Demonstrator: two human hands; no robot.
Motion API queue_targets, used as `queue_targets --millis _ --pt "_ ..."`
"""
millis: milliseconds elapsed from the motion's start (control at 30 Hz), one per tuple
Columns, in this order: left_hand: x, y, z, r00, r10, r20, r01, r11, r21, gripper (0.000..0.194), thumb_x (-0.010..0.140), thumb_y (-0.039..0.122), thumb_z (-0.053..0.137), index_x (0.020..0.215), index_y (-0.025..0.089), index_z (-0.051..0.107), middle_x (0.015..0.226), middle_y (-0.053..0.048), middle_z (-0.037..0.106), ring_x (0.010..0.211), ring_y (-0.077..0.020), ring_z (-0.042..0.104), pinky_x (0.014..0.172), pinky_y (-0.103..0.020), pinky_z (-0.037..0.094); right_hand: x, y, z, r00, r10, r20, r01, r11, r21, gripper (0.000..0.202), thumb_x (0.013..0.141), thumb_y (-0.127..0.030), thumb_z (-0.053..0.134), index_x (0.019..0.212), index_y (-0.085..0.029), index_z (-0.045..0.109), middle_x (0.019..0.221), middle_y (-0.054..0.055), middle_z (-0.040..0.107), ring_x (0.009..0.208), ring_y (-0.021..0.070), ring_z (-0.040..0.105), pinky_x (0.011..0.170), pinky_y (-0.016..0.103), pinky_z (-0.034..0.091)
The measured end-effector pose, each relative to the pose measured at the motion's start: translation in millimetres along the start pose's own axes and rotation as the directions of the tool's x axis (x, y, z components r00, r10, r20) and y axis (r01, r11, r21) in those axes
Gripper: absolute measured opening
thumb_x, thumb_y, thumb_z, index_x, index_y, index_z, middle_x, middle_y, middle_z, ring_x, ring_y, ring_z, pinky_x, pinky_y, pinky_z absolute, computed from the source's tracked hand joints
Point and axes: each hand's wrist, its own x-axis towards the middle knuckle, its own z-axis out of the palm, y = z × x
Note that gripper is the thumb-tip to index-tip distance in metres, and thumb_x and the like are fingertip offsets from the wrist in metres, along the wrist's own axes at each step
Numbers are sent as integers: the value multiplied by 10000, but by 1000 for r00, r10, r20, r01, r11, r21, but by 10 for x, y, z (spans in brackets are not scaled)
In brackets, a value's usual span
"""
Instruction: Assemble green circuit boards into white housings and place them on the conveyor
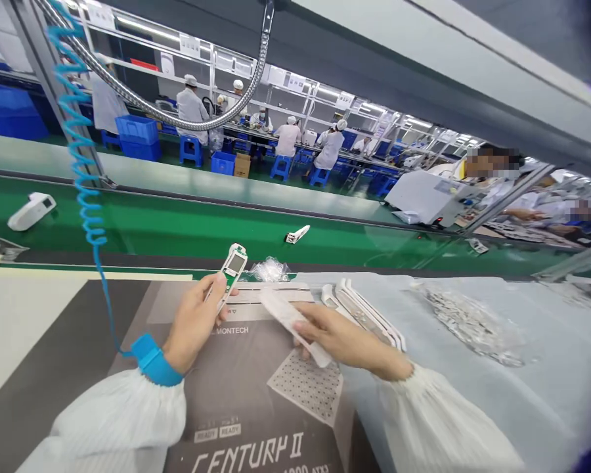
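Left grip (192, 322): clamped on an opened white device (231, 274), thumb across the near part, fingers curled behind. Projects up and away past the thumb, leaning right; small grey screen (236, 264) at the far end, green board (228, 284) bare just below.

Right grip (337, 335): clamped on a long white casing piece (284, 313), thumb on top, fingers partly hidden. Runs slantwise through the grip, longer end reaching toward the left grip, shorter end jutting out below. Slightly blurred; apart from the device.

On left wrist: blue strap (155, 360), joined to a coiled blue cord (83, 171). White sleeves (128, 410) on both arms.

Under both grips: dark cardboard (246, 387) printed "MONTECH" and "CENTURY II". Just beyond, between the two: crumpled clear plastic (270, 270). Near right grip, far side: nested white shells (374, 313). Further right on the pale worktop (556, 401): clear bag of small parts (473, 322), well apart from the grip.

Past the worktop: green belt (201, 223), bearing a white handheld unit (32, 211) at left and a smaller white-and-black piece (297, 234) near the middle. Farther off: boxy white machine (418, 194) at right, co-workers (192, 102) in white, several on blue stools (190, 150).
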Motion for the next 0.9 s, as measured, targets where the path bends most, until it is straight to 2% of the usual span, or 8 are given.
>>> queue_targets --millis 67,167,267,333,533,667,767,900 --pt "38 -7 -54 999 11 -53 -11 1000 17 601 876 698 410 915 157 669 519 17 524 502 -118 443 498 -224 362 242 -128 177 995 -48 83 49 999 -12 310 902 -464 512 952 -225 704 762 36 708 540 178 610 540 298 430" --pt "101 -29 -161 988 94 -124 -83 992 91 589 886 686 413 903 159 676 573 -1 579 539 -125 487 544 -236 402 533 -188 352 995 -99 -3 96 975 -200 304 883 -435 565 1043 -215 703 921 66 727 762 216 667 747 353 493" --pt "141 -51 -226 973 172 -154 -150 978 145 538 895 661 438 1022 189 663 783 -27 677 646 -141 564 589 -246 444 657 -98 388 982 -172 -84 145 954 -262 668 726 -461 762 1310 -208 561 1310 118 608 1190 296 561 1018 426 419" --pt "149 -60 -233 969 189 -160 -163 973 163 502 901 633 463 1120 217 639 912 -36 704 733 -156 602 626 -254 465 670 6 378 966 -240 -98 210 946 -247 864 633 -445 841 1385 -227 476 1435 111 502 1292 298 479 1078 429 377" --pt "109 -45 -213 957 271 -99 -235 931 279 384 941 513 490 1216 271 608 1055 -25 709 961 -190 640 821 -304 474 687 212 451 920 -311 -240 273 945 -178 338 883 -320 616 1218 -281 583 1240 35 626 1008 206 592 884 368 473" --pt "116 -114 -241 910 395 129 -404 769 496 293 936 383 549 1191 264 630 1205 -28 670 1108 -211 593 962 -357 433 733 247 507 925 -277 -261 257 960 -109 493 792 -275 721 1260 -264 566 1166 44 668 923 209 618 873 385 477" --pt "155 -232 -250 856 420 301 -510 599 617 254 898 299 615 1143 244 656 1161 -42 685 1104 -235 586 977 -406 420 756 274 513 930 -217 -297 227 974 -3 550 742 -214 756 1261 -231 576 1109 63 705 934 219 655 903 392 480" --pt "189 -327 -232 842 424 332 -532 552 642 258 888 286 637 1139 226 651 1132 -53 684 1079 -232 592 942 -404 452 771 321 478 922 -192 -336 230 970 77 511 697 -201 793 1184 -215 636 1018 58 735 918 231 674 894 396 489"
